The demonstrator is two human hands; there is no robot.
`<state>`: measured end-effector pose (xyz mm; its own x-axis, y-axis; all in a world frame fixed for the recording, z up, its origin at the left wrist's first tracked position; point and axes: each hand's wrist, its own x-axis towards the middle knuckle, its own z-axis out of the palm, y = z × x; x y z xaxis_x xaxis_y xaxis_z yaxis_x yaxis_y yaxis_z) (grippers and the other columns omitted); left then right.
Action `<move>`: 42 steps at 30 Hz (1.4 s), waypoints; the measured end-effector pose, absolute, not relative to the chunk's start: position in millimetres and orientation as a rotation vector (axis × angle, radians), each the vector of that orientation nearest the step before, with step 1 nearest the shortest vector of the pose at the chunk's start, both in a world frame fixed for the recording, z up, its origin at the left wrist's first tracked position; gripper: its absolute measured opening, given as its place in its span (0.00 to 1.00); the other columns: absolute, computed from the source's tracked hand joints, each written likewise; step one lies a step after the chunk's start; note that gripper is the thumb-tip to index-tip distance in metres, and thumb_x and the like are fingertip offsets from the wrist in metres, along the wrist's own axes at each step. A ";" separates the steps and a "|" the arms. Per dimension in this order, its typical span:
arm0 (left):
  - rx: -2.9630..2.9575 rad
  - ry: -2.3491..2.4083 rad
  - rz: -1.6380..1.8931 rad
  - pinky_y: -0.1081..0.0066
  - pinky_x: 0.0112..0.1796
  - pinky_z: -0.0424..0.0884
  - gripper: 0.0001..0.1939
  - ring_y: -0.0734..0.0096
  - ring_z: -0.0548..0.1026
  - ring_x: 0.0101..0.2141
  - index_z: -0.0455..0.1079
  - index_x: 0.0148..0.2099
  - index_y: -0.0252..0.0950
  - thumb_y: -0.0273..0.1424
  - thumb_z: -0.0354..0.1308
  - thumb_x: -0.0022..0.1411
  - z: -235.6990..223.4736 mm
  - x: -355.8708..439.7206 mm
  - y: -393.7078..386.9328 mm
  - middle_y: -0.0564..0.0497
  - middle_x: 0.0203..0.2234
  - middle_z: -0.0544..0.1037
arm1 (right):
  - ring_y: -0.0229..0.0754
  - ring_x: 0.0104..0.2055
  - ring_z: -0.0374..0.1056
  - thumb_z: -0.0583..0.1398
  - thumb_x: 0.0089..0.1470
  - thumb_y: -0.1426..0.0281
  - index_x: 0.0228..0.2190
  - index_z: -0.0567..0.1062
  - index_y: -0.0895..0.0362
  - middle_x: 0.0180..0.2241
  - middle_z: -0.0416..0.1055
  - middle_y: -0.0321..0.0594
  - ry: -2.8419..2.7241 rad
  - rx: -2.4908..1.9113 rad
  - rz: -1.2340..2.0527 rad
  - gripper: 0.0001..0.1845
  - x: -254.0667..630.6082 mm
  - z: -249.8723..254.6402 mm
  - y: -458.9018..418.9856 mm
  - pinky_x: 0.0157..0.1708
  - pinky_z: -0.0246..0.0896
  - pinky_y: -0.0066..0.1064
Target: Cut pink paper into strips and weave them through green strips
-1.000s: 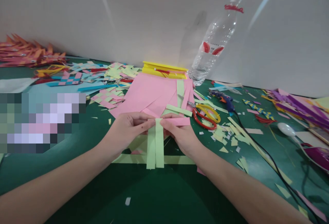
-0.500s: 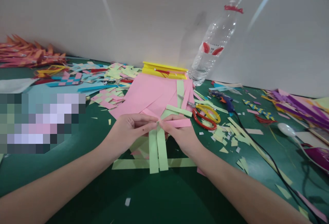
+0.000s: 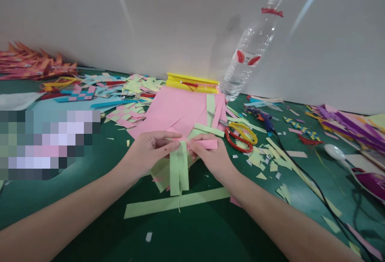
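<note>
Two pale green paper strips [image 3: 179, 170] hang side by side between my hands. My left hand [image 3: 156, 146] pinches their upper end, thumb and fingers pressed together. A short pink paper strip [image 3: 209, 144] sticks out to the right across my right hand [image 3: 210, 152], whose thumb and forefinger are closed on it where it meets the green strips. Below, a long green strip [image 3: 177, 202] lies on the green table, with a thin thread end over it. Pink paper sheets [image 3: 174, 107] lie just beyond my hands.
Scissors with red and yellow handles [image 3: 240, 140] rest right of the pink sheets. A clear plastic bottle [image 3: 251, 53] leans against the wall. At right lie a blue glue gun [image 3: 264, 119] with its black cord and a white spoon [image 3: 335, 152]. Paper scraps [image 3: 141, 83] cover the back left.
The hanging green strips have shifted slightly left and up. A thread end now shows below them. The long green strip on the table has turned, its left end nearer to me.
</note>
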<state>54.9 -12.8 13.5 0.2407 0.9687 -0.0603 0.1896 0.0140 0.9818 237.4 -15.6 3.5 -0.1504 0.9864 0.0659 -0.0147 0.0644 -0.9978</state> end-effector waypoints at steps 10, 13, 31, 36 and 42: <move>1.414 1.121 0.873 0.71 0.35 0.76 0.10 0.65 0.80 0.32 0.80 0.39 0.43 0.38 0.65 0.54 16.0 55.9 -12.2 0.51 0.31 0.83 | 0.33 0.20 0.63 0.64 0.47 0.64 0.21 0.75 0.57 0.18 0.69 0.33 -1.380 -1.112 1.251 0.11 236.1 6.5 -18.8 0.22 0.63 0.26; 1.409 1.176 0.844 0.73 0.34 0.75 0.10 0.66 0.79 0.32 0.80 0.38 0.43 0.38 0.65 0.54 15.7 53.6 -10.1 0.52 0.32 0.83 | 0.33 0.18 0.62 0.63 0.48 0.60 0.20 0.74 0.58 0.17 0.68 0.33 -1.426 -1.128 1.205 0.15 240.6 7.4 -15.7 0.20 0.60 0.26; 1.121 1.262 0.966 0.79 0.29 0.73 0.05 0.74 0.76 0.30 0.79 0.36 0.39 0.32 0.64 0.56 21.3 45.6 3.0 0.51 0.30 0.81 | 0.54 0.46 0.69 0.57 0.50 0.74 0.39 0.74 0.58 0.40 0.76 0.47 -2.087 -1.582 -0.125 0.13 291.9 -11.6 27.5 0.48 0.56 0.46; 1.031 1.233 0.964 0.78 0.28 0.74 0.09 0.73 0.75 0.30 0.78 0.42 0.40 0.33 0.63 0.58 17.5 43.0 4.7 0.52 0.30 0.79 | 0.51 0.42 0.71 0.55 0.52 0.75 0.43 0.73 0.58 0.39 0.77 0.47 -2.043 -1.506 -0.132 0.15 292.9 -12.9 29.6 0.49 0.55 0.47; 0.913 1.144 0.957 0.79 0.25 0.73 0.08 0.75 0.74 0.26 0.78 0.42 0.38 0.30 0.61 0.59 16.2 41.4 5.3 0.51 0.29 0.78 | 0.46 0.37 0.73 0.55 0.56 0.68 0.40 0.75 0.57 0.38 0.78 0.45 -1.869 -1.353 0.133 0.13 289.7 -6.4 28.4 0.43 0.65 0.43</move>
<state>41.4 5.3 16.2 0.1433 0.9408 -0.3073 -0.1365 0.3263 0.9353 289.7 28.4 -6.4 -0.1004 0.8353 0.5406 0.7502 0.4205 -0.5103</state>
